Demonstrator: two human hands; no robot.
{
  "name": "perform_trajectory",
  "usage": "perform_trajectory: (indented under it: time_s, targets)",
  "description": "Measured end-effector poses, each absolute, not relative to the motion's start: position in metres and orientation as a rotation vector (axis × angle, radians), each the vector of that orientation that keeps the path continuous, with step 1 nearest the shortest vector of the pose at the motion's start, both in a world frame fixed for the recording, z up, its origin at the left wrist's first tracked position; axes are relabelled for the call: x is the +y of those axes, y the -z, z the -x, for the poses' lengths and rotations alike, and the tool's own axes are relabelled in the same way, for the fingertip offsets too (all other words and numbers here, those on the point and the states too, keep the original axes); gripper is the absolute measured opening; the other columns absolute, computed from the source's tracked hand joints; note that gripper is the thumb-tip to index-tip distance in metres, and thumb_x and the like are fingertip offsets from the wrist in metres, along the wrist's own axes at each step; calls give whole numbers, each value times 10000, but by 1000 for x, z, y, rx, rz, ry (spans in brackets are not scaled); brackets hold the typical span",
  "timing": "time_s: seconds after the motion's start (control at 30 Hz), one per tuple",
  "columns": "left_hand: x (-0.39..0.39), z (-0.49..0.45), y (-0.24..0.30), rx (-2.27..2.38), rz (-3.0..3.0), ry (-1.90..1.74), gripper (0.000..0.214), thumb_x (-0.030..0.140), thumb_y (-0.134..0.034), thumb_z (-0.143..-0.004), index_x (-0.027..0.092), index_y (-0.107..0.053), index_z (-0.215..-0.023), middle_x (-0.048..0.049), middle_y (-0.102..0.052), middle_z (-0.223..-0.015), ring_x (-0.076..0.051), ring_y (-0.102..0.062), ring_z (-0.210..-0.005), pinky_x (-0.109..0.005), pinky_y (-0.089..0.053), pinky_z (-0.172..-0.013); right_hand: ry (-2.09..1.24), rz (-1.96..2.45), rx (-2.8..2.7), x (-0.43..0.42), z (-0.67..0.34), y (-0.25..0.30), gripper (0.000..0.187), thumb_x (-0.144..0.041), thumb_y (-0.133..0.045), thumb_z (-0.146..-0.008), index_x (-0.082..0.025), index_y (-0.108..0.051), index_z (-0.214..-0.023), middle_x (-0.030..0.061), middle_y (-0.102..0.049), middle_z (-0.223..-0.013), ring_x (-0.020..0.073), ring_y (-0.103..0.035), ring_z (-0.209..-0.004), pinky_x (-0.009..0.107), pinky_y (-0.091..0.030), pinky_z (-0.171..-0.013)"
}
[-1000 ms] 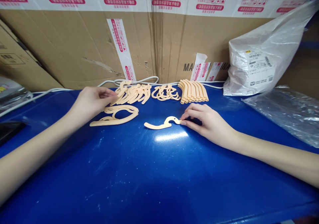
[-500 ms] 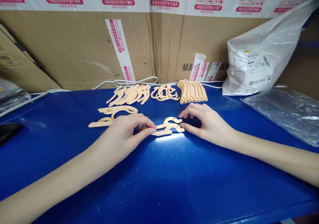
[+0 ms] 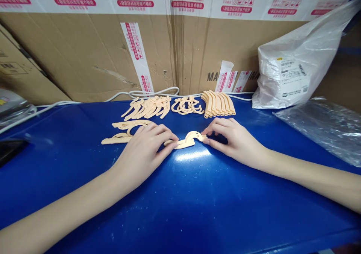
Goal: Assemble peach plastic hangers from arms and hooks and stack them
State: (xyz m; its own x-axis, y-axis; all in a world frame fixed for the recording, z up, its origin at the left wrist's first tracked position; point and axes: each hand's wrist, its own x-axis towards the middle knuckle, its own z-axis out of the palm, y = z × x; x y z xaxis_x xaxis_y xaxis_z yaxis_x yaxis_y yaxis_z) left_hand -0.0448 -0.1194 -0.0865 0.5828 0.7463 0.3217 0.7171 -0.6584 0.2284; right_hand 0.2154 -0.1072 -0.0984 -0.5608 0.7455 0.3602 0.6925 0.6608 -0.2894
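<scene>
Two thin beige swan-shaped cut-out pieces (image 3: 186, 140) lie stacked on the blue table (image 3: 180, 201), between my hands. My left hand (image 3: 146, 145) pinches their left end with thumb and fingers. My right hand (image 3: 232, 139) pinches the right, head end with its fingertips. Just left of my left hand lies a larger beige curved piece (image 3: 124, 130).
Three groups of beige pieces sit at the back: a fanned pile (image 3: 148, 106), a pile of hooks (image 3: 186, 105) and a stacked row (image 3: 219, 103). Behind them run white cables (image 3: 152, 93) and cardboard boxes (image 3: 113, 47). Plastic bags (image 3: 290, 69) lie at the right.
My left hand came from the back pile with a second piece and laid it onto the piece under my right hand. Both hands now press the two pieces together.
</scene>
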Motion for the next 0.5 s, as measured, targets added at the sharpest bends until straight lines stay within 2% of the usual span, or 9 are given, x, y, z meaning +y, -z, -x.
perform_trajectory:
  time_s: [0.17, 0.3, 0.5]
  targets:
    - [-119, 45, 85, 1230, -2740, -589, 182, 386, -524, -949, 253, -647, -964, 15, -659, -978, -201, -542, -912, -366, -375, -819, -169, 1115, -2422, -107, -216, 98, 136, -337, -575, -914, -225, -631, -965, 2, -653, -951, 164, -589, -915, 319, -397, -802]
    - [-118, 44, 87, 1226, -2752, -591, 171, 361, -509, -959, 260, -646, -977, 17, -656, -973, -200, -544, -908, -363, -372, -804, -176, 1133, -2434, -105, -217, 92, 200, -402, -573, -908, -227, -645, -971, 4, -661, -929, 164, -598, -900, 317, -405, -810]
    - [-117, 43, 90, 1199, -2755, -644, 153, 333, -519, -953, 243, -619, -1025, 8, -644, -1008, -197, -546, -932, -367, -387, -823, 173, 1142, -2539, -81, -213, 67, 191, -338, -569, -908, -182, -651, -980, 54, -664, -960, 213, -598, -940, 360, -387, -853]
